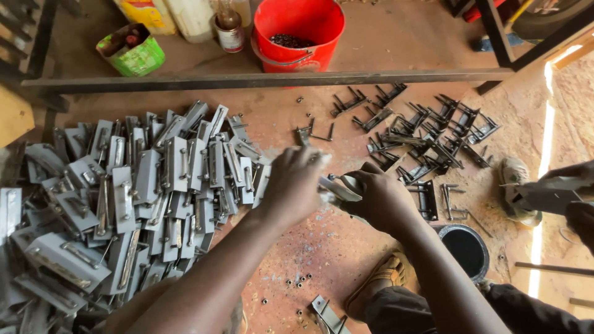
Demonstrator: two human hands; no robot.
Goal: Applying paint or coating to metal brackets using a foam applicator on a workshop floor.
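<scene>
Left hand closed around the near end of a flat grey metal piece, knuckles up, just above the reddish dirt floor. Right hand curled tight on the other end of the same piece, fingers wrapped over it, thumb side toward the left hand. Piece held level between both hands, mostly hidden by them; exact shape not clear.

Directly left of the hands, a big heap of grey metal latch plates, stacked and overlapping, reaching almost to the left wrist. Beyond the hands to the right, a scatter of dark metal brackets spread flat on the floor, well apart from the grey heap. Just beside the right forearm, a round black container sunk low, its opening dark. Small nuts dotted on the floor beneath the forearms, near a sandalled foot.

Farther off, past a long dark steel bar lying across the floor: a red bucket with small dark bits inside, a tin can touching its left side, a green container further left. At the far right edge, another person's hand by a grey metal part.
</scene>
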